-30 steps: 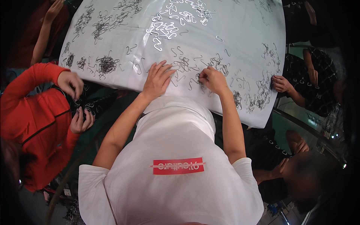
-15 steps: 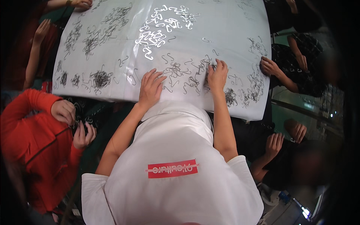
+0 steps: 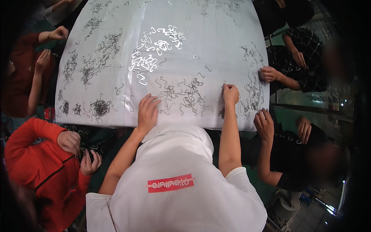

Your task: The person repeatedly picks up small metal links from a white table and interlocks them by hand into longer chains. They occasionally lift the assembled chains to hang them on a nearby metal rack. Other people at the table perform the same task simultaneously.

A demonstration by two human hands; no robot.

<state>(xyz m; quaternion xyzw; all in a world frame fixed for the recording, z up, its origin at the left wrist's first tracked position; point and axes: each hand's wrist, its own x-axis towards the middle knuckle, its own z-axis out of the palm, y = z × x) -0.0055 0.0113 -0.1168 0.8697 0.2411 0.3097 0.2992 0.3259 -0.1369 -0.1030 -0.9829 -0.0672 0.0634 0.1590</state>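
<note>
Many small S-shaped metal hooks lie in loose piles on a white-covered table (image 3: 181, 69). My left hand (image 3: 147, 113) rests on the cloth near its front edge, fingers extended and slightly apart, holding nothing. Just right of it is a scattered pile of S-hooks (image 3: 193, 94). My right hand (image 3: 231, 94) is pinched at the thumb and fingertips. One small S-hook (image 3: 224, 82) shows at those fingertips. Beneath the right wrist, a dark cluster of hooks (image 3: 221, 112) is partly covered.
A dense hook pile (image 3: 101, 108) sits at the front left, and shiny hooks (image 3: 143, 63) lie mid-table. Co-workers stand close on both sides; one hand (image 3: 264, 123) reaches the table's right front corner, another (image 3: 269, 73) touches hooks farther back. A red-sleeved person (image 3: 34, 143) is at left.
My right hand has moved right, away from the middle pile, and its fingers are now pinched. My left hand stays flat. A co-worker's hand has come to the table's right corner.
</note>
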